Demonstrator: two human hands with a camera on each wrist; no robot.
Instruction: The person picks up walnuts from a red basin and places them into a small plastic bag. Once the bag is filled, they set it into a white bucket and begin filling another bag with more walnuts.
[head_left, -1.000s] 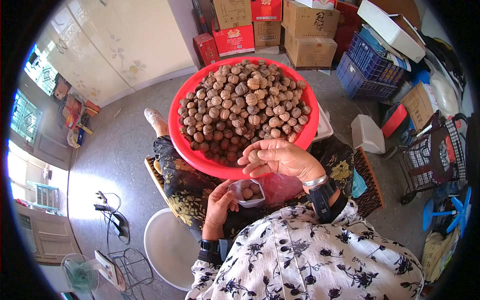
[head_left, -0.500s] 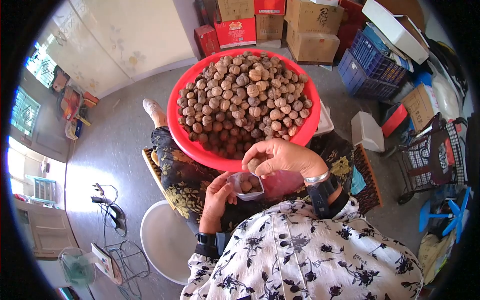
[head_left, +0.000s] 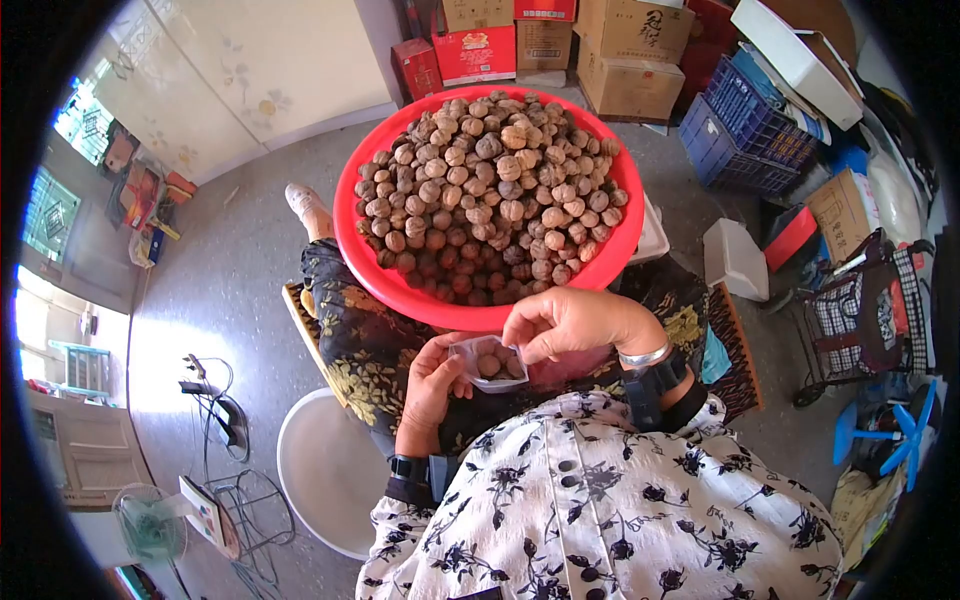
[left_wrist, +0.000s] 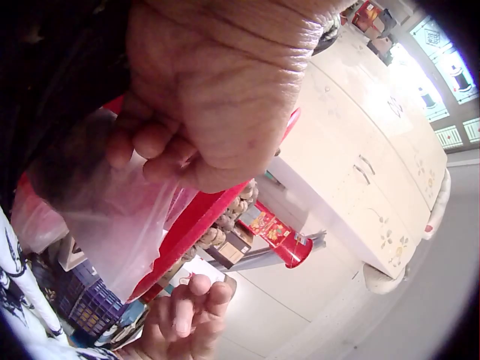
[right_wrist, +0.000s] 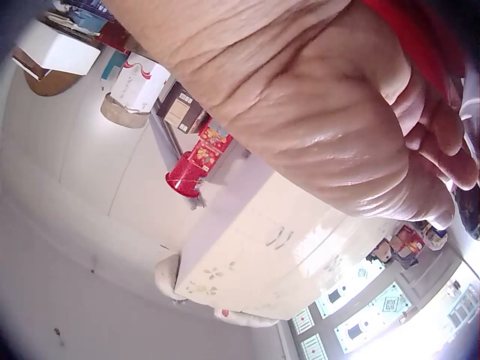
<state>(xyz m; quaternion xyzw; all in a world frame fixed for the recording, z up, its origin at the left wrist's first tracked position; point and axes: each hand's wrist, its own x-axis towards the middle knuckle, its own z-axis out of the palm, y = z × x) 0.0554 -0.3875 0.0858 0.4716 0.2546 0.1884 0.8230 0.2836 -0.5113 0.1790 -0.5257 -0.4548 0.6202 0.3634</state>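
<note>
The person's left hand [head_left: 432, 380] grips a small clear plastic bag [head_left: 507, 383] by its edge, the mouth spread wide and facing up, with several walnuts [head_left: 493, 358] lying inside it. The right hand [head_left: 587, 325] is bent over the far right edge of that bag, its fingers and thumb curved downward; whether they pinch a walnut cannot be told, since the fingertips are partly hidden in the head view and the wrist views do not settle it. A silver bangle [head_left: 643, 357] circles the right wrist, just beside a black strapped device [head_left: 657, 388]. Directly beyond both hands stands a large round red basin [head_left: 455, 317] heaped with walnuts in their shells, the pile rising above the rim at the far side and lying lower near the person. Crumpled pink plastic [head_left: 570, 370] shows beneath the right hand, to the right of the clear bag. The person sits in dark trousers [head_left: 360, 365] with a gold flower pattern and a white blouse [head_left: 640, 490] printed with black flowers. On the grey floor at the left is a white tub [head_left: 325, 490], near some black cords [head_left: 225, 420] and a green fan [head_left: 150, 520]. Cardboard boxes [head_left: 632, 85] are stacked beyond the basin, and blue plastic crates [head_left: 745, 140] stand to their right.
</note>
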